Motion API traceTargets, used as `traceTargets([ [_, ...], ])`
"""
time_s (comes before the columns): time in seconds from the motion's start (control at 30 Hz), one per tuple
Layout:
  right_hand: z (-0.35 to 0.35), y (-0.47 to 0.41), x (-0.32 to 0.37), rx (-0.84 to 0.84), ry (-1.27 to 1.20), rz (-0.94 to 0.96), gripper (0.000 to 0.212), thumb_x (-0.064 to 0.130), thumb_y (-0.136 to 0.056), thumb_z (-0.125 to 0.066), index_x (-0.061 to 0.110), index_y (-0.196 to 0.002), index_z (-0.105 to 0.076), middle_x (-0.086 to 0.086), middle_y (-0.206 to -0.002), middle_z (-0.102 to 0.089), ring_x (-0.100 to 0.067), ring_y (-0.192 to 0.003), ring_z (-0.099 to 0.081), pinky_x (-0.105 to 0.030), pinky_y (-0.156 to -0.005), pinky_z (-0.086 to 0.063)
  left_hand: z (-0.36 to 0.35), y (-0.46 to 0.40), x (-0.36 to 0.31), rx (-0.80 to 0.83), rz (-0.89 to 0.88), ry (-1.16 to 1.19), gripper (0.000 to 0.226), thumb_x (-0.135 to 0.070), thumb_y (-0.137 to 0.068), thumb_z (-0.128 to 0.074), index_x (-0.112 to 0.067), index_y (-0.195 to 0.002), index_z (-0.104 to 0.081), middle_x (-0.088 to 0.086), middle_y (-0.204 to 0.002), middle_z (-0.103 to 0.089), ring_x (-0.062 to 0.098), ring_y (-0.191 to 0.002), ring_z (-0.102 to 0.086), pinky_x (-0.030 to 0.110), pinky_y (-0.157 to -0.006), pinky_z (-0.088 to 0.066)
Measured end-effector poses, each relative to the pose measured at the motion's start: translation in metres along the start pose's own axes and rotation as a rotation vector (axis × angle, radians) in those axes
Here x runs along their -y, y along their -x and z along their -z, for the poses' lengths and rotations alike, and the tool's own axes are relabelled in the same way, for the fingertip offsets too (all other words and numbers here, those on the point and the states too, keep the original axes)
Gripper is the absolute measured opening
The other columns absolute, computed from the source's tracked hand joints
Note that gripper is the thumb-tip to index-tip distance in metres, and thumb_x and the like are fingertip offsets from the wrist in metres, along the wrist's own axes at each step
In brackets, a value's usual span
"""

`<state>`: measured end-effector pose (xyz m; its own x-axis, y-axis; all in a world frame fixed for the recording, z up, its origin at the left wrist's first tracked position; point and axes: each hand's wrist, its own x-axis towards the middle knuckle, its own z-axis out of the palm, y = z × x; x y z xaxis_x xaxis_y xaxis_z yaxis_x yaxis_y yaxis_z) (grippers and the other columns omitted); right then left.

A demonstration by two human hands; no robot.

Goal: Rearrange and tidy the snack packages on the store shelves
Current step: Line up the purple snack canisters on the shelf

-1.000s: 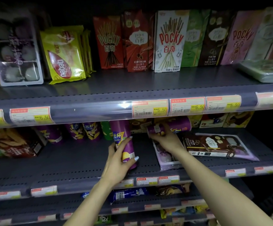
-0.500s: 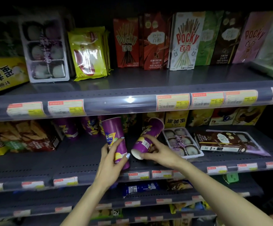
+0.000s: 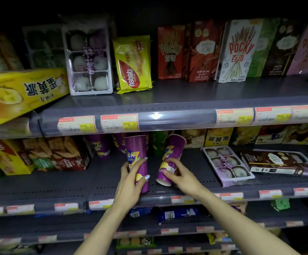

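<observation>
My left hand (image 3: 131,183) wraps an upright purple snack cup (image 3: 136,162) at the front of the middle shelf (image 3: 57,186), thumb and fingers curled round it. My right hand (image 3: 181,174) pinches a second purple cup (image 3: 170,159), tilted, base lifted toward me. Two more purple cups (image 3: 99,146) stand behind them.

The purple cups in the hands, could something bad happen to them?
Maybe. The right hand holds its purple cup tilted, near the shelf's front edge; if the grip slips, it might roll off. The left hand holds the other purple cup upright close beside it, so the two might bump. More cups stand behind and could get knocked over.
</observation>
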<state>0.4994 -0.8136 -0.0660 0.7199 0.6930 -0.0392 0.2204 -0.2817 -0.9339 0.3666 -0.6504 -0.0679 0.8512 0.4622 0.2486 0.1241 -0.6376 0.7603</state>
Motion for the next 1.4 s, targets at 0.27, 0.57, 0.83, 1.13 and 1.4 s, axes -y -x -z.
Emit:
traceTargets([
  [0.27, -0.016, 0.007, -0.003, -0.123, 0.006, 0.022, 0.044, 0.027, -0.091, -0.065, 0.041, -0.126, -0.042, -0.009, -0.117, -0.060, -0.020, -0.102, -0.061, -0.034, -0.092, -0.051, 0.002, 0.000, 0.003, -0.046, -0.044, 0.161, 0.085, -0.025, -0.089, -0.067, -0.059, -0.143, -0.010, -0.006, -0.152, -0.029, 0.010, -0.136, -0.036, 0.026, -0.101, -0.037],
  [0.57, -0.022, 0.014, -0.004, -0.281, -0.212, 0.054, 0.109, 0.012, -0.075, -0.081, 0.049, -0.143, -0.004, -0.001, -0.111, -0.063, -0.013, -0.087, -0.072, -0.030, -0.079, -0.058, 0.003, -0.005, 0.009, -0.070, 0.072, 0.406, 0.103, -0.014, -0.078, -0.077, -0.062, -0.135, -0.005, -0.029, -0.125, -0.044, -0.014, -0.106, -0.054, 0.003, -0.077, -0.046],
  [0.83, -0.052, 0.002, 0.015, -0.228, -0.140, 0.053, 0.077, 0.010, -0.068, -0.085, 0.027, -0.129, -0.041, -0.001, -0.116, -0.063, -0.012, -0.099, -0.066, -0.027, -0.085, -0.056, 0.033, -0.009, 0.039, -0.189, 0.106, 0.405, 0.099, -0.015, -0.074, -0.082, -0.030, -0.150, -0.020, -0.016, -0.130, -0.050, 0.002, -0.111, -0.055, 0.017, -0.086, -0.047],
  [1.13, -0.110, -0.031, 0.043, -0.188, -0.096, 0.088, 0.077, 0.006, -0.067, -0.085, 0.023, -0.128, -0.042, -0.002, -0.114, -0.063, -0.010, -0.099, -0.064, -0.019, -0.082, -0.054, 0.081, -0.025, 0.088, -0.255, 0.098, 0.400, 0.089, -0.007, -0.072, -0.082, -0.027, -0.144, -0.034, -0.024, -0.120, -0.054, -0.013, -0.106, -0.056, 0.012, -0.085, -0.049],
  [1.4, -0.141, -0.052, 0.047, -0.196, -0.016, 0.081, 0.084, 0.007, -0.067, -0.085, 0.017, -0.136, -0.039, -0.004, -0.123, -0.062, -0.015, -0.107, -0.062, -0.028, -0.094, -0.050, 0.088, -0.028, 0.115, -0.237, 0.081, 0.372, 0.086, -0.007, -0.073, -0.081, -0.031, -0.141, -0.034, -0.025, -0.125, -0.052, -0.013, -0.112, -0.052, 0.011, -0.089, -0.047],
])
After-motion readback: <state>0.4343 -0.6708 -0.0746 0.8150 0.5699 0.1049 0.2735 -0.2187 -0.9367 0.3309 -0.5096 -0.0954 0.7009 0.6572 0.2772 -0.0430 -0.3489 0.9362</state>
